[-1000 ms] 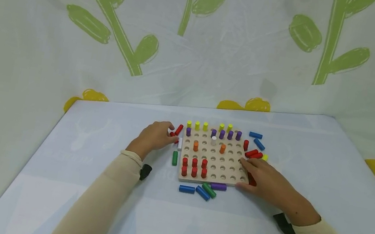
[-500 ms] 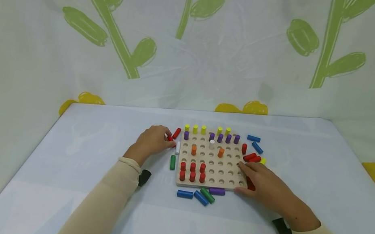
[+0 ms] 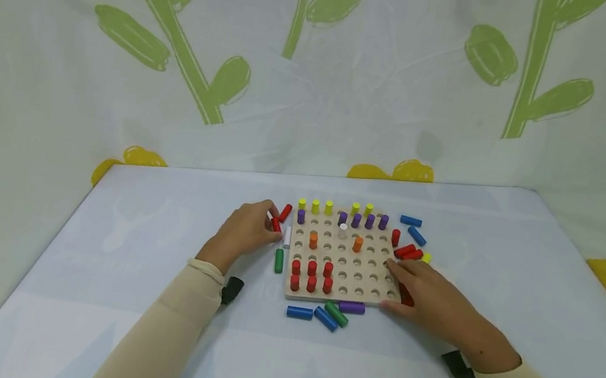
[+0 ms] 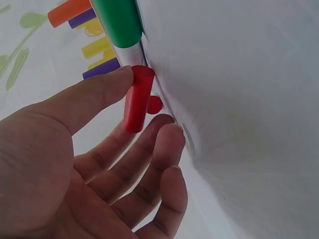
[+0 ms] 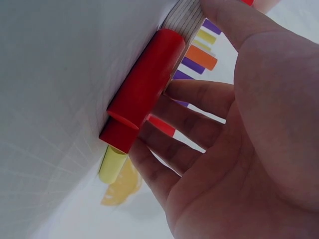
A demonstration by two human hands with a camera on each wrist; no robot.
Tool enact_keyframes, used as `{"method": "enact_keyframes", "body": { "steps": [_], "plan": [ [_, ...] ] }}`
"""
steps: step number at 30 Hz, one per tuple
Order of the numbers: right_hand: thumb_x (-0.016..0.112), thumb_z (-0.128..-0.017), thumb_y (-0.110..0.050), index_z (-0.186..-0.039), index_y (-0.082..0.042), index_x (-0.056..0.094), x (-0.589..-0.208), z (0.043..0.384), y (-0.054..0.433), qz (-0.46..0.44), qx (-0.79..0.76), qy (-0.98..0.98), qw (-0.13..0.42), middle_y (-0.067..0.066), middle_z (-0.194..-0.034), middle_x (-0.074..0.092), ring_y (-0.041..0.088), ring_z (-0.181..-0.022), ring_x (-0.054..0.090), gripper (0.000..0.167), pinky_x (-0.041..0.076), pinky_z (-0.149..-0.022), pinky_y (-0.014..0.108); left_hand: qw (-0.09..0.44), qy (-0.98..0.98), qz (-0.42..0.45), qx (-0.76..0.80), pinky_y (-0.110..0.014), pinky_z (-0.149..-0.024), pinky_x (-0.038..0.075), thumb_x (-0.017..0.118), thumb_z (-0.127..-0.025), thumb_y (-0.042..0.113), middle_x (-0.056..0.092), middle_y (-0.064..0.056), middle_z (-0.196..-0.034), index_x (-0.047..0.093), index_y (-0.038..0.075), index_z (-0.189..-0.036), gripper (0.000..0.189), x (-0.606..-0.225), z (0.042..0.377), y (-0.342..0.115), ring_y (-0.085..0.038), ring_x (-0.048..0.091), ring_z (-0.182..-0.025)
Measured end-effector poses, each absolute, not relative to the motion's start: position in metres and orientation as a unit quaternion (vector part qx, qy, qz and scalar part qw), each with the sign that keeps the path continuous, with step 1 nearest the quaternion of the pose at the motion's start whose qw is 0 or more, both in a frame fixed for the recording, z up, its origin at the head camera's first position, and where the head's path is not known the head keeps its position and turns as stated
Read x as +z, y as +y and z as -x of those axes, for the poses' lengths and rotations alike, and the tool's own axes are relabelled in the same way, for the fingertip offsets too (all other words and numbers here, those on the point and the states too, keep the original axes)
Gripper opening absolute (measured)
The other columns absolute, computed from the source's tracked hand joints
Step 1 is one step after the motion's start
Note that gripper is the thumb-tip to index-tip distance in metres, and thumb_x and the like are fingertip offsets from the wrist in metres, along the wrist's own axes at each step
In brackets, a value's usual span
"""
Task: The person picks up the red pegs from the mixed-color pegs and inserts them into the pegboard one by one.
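Observation:
In the head view, my left hand [image 3: 246,229] is at the left side of a wooden pegboard [image 3: 343,292] and pinches a red peg [image 4: 138,102]. The thumb presses that peg's upper end in the left wrist view, while the fingers curl behind it. A second red peg [image 3: 285,213], a white peg [image 3: 287,237] and a green peg [image 3: 279,260] lie close by. My right hand [image 3: 430,302] rests at the board's right edge, thumb by the near corner and fingers loosely extended. Under its palm lies another red peg [image 5: 147,79], partly hidden in the head view.
Yellow, purple, orange, white and red pegs stand in the board's holes. Blue pegs [image 3: 300,313], a green peg [image 3: 336,314] and a purple peg [image 3: 351,307] lie along its near edge. Red pegs [image 3: 405,251], a yellow peg [image 3: 426,259] and blue pegs [image 3: 411,221] lie to the right.
The left hand has taken hold of the red peg, which now sits tilted between thumb and fingers. The right hand stays at the board's edge. The head view has shifted slightly.

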State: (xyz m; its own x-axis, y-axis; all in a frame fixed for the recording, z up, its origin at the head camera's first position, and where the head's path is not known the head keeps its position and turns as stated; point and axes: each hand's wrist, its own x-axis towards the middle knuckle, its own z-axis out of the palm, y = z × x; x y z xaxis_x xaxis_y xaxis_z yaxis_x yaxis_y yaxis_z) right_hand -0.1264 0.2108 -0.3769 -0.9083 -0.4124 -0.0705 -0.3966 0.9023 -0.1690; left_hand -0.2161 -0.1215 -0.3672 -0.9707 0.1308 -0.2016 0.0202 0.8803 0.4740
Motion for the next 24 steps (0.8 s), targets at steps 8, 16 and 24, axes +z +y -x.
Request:
{"method": "enact_keyframes", "body": {
  "steps": [8, 16, 24],
  "plan": [
    [0.074, -0.085, -0.053, -0.147, -0.005, 0.049, -0.3755, 0.1266, 0.2105, 0.206, -0.075, 0.974, 0.058, 0.021, -0.137, 0.056, 0.037, -0.124, 0.055, 0.083, 0.051, -0.101, 0.052, 0.125, 0.953, -0.047, 0.270, -0.028, -0.077, 0.056, 0.079, -0.087, 0.020, 0.069, -0.008, -0.096, 0.054, 0.012, -0.120, 0.043, -0.3638, 0.2164, -0.1191, -0.020, 0.060, -0.081],
    [0.074, -0.085, -0.053, -0.147, -0.005, 0.049, -0.3767, 0.1258, 0.2089, 0.202, -0.078, 0.975, 0.056, 0.020, -0.139, 0.055, 0.037, -0.126, 0.054, 0.082, 0.051, -0.102, 0.051, 0.126, 0.949, -0.042, 0.287, -0.028, -0.076, 0.056, 0.076, -0.089, 0.019, 0.067, -0.009, -0.099, 0.052, 0.014, -0.120, 0.040, -0.3658, 0.2171, -0.1208, -0.022, 0.059, -0.084],
    [0.074, -0.085, -0.052, -0.147, -0.005, 0.048, -0.3754, 0.1239, 0.2095, 0.197, -0.074, 0.976, 0.057, 0.020, -0.139, 0.055, 0.037, -0.126, 0.054, 0.083, 0.051, -0.103, 0.051, 0.098, 0.940, -0.066, 0.319, -0.029, -0.075, 0.058, 0.072, -0.092, 0.016, 0.065, -0.010, -0.107, 0.049, 0.017, -0.121, 0.037, -0.3592, 0.2157, -0.1189, -0.024, 0.060, -0.090]
  ]
}}
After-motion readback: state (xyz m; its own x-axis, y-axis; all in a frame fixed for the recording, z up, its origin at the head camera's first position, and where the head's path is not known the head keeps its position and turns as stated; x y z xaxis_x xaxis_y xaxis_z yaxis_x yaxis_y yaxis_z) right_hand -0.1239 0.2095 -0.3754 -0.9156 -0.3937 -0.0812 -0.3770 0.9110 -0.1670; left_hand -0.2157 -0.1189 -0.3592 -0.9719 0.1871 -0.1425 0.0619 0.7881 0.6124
